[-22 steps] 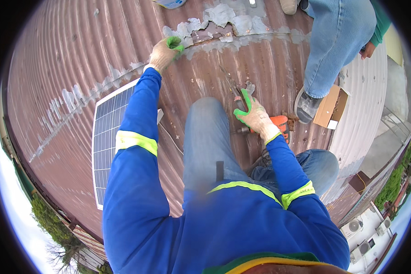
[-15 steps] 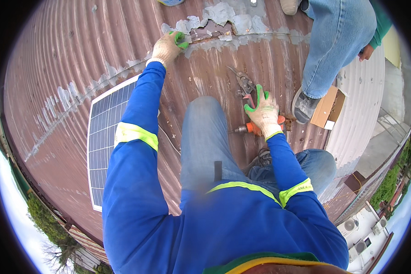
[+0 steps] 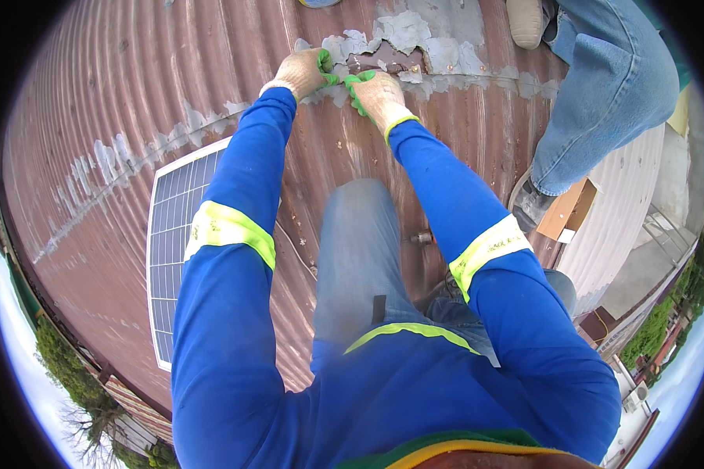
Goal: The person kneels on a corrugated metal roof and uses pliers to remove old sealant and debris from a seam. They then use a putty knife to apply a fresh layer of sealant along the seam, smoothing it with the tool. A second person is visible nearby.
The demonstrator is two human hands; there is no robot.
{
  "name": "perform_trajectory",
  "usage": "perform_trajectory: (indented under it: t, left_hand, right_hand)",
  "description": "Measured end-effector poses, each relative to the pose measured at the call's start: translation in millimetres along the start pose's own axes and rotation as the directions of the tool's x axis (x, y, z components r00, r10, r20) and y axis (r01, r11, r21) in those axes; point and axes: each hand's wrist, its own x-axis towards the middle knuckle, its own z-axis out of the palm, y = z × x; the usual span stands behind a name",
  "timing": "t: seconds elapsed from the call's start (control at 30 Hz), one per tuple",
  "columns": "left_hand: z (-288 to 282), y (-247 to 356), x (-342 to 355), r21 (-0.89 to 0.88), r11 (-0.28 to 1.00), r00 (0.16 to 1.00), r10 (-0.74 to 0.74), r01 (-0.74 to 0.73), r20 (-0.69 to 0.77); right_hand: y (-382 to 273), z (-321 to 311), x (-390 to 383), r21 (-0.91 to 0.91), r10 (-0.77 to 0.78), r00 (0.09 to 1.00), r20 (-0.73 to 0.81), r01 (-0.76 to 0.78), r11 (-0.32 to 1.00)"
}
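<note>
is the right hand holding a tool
No: the right hand rests bare-gloved on the patched seam beside the left hand, with no tool in it.

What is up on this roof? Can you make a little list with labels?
Place: rusty brown corrugated metal roof
Left hand: gloved, on the peeling grey sealant strip
Right hand: gloved, on the same strip, beside the left
Beside left arm: flat blue-grey solar panel
Behind right arm: orange-handled tool, lying on the roof
Nearby: another person's jeans leg
</note>
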Motion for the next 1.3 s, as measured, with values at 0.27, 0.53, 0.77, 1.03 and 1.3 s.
perform_trajectory:
  t: [0.27,0.53,0.77,1.03,1.3]
  left_hand:
    - [11,-7,10,0.116,0.993,0.997,0.041,-0.033,-0.071]
    - [14,4,17,0.165,0.984,0.997,-0.055,0.064,-0.062]
    - [15,12,8,0.074,0.983,0.984,-0.163,0.169,-0.074]
    - [11,13,24,0.149,0.976,0.987,-0.158,0.162,-0.038]
    - [18,7,40,0.208,0.968,0.989,-0.124,0.138,-0.075]
  right_hand:
    - [-29,7,20,-0.290,0.002,0.998,-0.059,-0.019,0.957]
    - [-29,17,12,-0.463,-0.222,0.961,-0.165,0.123,0.878]
    - [-20,3,32,-0.260,0.003,1.000,-0.003,-0.004,0.966]
    - [-30,18,22,-0.463,-0.177,0.961,-0.213,0.060,0.884]
    - [-32,15,24,-0.480,-0.216,0.957,-0.191,0.101,0.871]
